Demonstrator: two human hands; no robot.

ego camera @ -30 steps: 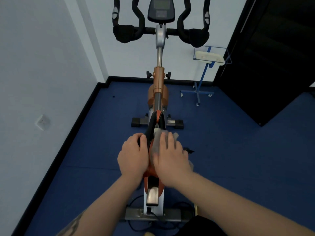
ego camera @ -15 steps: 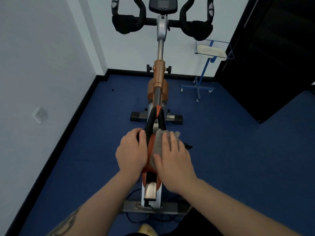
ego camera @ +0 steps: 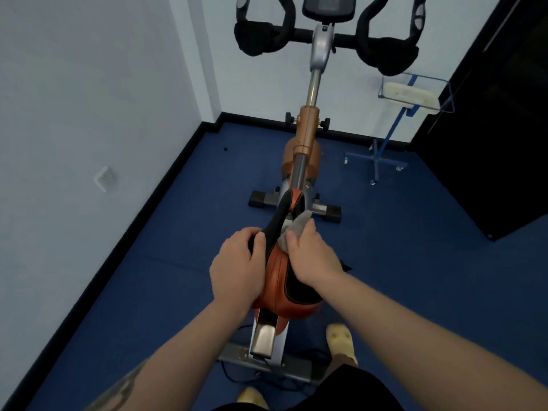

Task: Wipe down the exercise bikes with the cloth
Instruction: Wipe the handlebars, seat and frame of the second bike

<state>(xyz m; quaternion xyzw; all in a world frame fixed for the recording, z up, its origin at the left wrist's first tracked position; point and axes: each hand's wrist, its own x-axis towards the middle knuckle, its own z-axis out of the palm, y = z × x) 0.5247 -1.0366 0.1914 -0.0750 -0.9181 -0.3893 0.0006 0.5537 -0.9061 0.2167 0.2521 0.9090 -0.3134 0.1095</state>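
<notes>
An orange and silver exercise bike [ego camera: 307,134] stands ahead of me on the blue floor, with black handlebars [ego camera: 382,50] near the wall. Its orange and black saddle [ego camera: 284,289] is directly below me. My left hand [ego camera: 240,268] grips the saddle's left edge, thumb on top. My right hand [ego camera: 312,258] holds a grey cloth [ego camera: 296,228] and presses it on the right side of the saddle, toward its nose. Most of the cloth is hidden under my fingers.
White walls [ego camera: 89,114] close in on the left and behind the bike. A blue wheeled stand [ego camera: 385,149] with a white tray stands at the right rear. A dark doorway [ego camera: 504,114] lies to the right. My yellow shoes [ego camera: 341,339] flank the bike's rear base.
My right hand has slid the cloth forward toward the saddle's nose, uncovering the rear of the saddle. The left hand has kept its grip. My view has tilted down a little.
</notes>
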